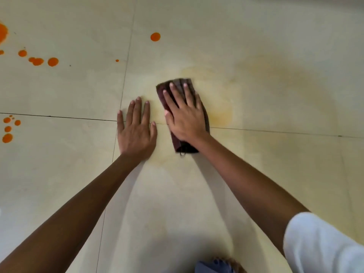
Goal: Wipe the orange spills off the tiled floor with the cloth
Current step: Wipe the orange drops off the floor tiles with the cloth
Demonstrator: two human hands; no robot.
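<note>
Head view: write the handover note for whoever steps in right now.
Right hand: fingers straight, pressing the dark cloth flat on the floor.
Left hand: flat on bare tile beside it, holding nothing.
Done: area around the cloth is wiped down to a pale yellow smear.
Left: that smear, the lone drop ahead, the row of drops upper left, the cluster at the left edge.

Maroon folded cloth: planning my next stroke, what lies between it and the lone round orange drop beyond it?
Head view: between the maroon folded cloth and the round orange drop lies only beige tile, faintly yellow-stained near the cloth.
</note>
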